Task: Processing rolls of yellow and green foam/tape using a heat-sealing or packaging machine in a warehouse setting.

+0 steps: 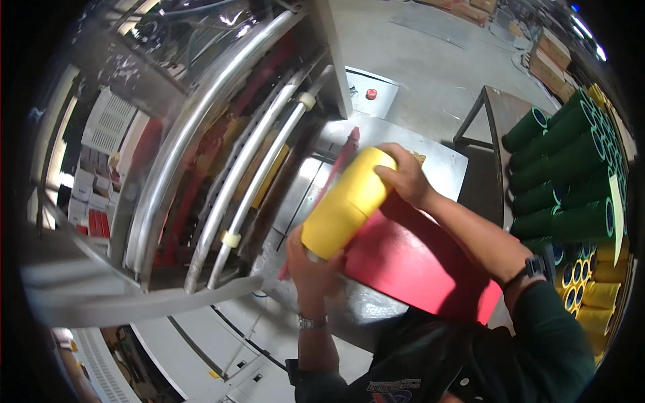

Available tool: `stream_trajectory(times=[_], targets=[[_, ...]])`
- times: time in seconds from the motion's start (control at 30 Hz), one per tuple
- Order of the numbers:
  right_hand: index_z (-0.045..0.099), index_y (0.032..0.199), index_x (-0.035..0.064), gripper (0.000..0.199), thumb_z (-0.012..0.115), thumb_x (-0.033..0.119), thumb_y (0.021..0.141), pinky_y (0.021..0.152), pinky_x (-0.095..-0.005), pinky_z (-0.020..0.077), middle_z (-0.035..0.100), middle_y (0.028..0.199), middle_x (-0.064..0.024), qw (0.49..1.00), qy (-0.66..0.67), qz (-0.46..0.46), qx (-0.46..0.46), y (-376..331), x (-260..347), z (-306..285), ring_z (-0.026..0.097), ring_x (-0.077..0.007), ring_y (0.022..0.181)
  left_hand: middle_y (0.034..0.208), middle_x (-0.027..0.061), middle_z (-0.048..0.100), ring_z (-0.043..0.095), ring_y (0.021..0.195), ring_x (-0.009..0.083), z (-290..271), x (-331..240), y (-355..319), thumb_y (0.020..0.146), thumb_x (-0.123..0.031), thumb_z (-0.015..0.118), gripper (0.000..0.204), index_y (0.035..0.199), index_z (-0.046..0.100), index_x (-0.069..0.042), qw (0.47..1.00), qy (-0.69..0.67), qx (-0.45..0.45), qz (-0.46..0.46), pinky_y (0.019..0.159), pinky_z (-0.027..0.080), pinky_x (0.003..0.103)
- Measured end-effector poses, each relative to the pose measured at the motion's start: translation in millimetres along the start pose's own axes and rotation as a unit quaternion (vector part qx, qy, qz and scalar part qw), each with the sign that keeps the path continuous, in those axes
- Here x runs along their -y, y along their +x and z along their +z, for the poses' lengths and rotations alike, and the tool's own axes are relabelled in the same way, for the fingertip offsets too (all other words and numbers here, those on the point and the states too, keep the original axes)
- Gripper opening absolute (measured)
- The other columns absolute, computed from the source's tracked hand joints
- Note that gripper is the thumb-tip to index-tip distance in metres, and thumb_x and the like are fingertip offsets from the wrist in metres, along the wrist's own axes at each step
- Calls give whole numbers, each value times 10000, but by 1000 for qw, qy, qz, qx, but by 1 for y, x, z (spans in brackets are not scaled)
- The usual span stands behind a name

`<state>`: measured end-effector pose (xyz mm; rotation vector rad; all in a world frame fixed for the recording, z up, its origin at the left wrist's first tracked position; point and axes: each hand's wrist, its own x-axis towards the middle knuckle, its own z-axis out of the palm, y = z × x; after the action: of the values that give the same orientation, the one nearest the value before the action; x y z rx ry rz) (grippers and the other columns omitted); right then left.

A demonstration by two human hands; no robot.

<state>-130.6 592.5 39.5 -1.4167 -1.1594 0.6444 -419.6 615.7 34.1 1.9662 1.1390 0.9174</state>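
A thick yellow roll (349,201) lies slantwise between my two hands, above a metal work table (440,160). Around its near left end is my left hand (312,269), with the fingers partly hidden and a little blurred. My right hand (405,176) grips the far right end, its thumb bent over the roll's side. Below and to the right of the roll, a glossy red sheet (423,269) covers part of the table. A narrow red strip (341,161) runs along the table just left of the roll.
Left of the table stands a machine with long metal bars (259,181). A red button (371,94) sits on a panel beyond the table. At right, green rolls (561,168) are stacked beside a dark metal stand (500,101), with yellow rolls (598,305) lower down.
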Motion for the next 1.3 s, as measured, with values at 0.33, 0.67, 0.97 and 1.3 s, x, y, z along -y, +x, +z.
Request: stream_trajectory(times=[0.33,0.67,0.97,1.3], targets=[[619,1212,35,459,700,315,859,1019,-427,455,667,1172,-193,993,-91,60,46,86,-53,84,616,-323,1162,1322,210,579,554,1242,347,0,73,34,659,-169,883,835,1371,483,3,990,111,-41,-70,1065,424,428],[739,1010,54,398,665,405,837,1016,-578,415,653,1127,-182,790,-565,34,235,66,-64,82,581,-357,1137,1302,302,546,479,1272,453,28,110,14,791,-290,761,693,1334,489,45,980,194,29,-34,1076,370,518],[601,1186,8,415,687,142,802,987,-468,459,584,1193,-199,945,-263,-169,-97,-73,14,-45,565,-367,1148,1474,193,470,473,1339,330,30,12,-24,976,-97,559,541,1481,392,2,997,-10,-64,-42,1109,411,452],[622,1200,48,416,722,128,804,1011,-460,459,625,1240,-173,886,-320,91,-323,-404,43,-246,575,-365,1169,1309,164,600,612,1163,276,182,-221,-117,872,-52,638,521,1366,501,38,880,-237,366,187,1030,481,401]])
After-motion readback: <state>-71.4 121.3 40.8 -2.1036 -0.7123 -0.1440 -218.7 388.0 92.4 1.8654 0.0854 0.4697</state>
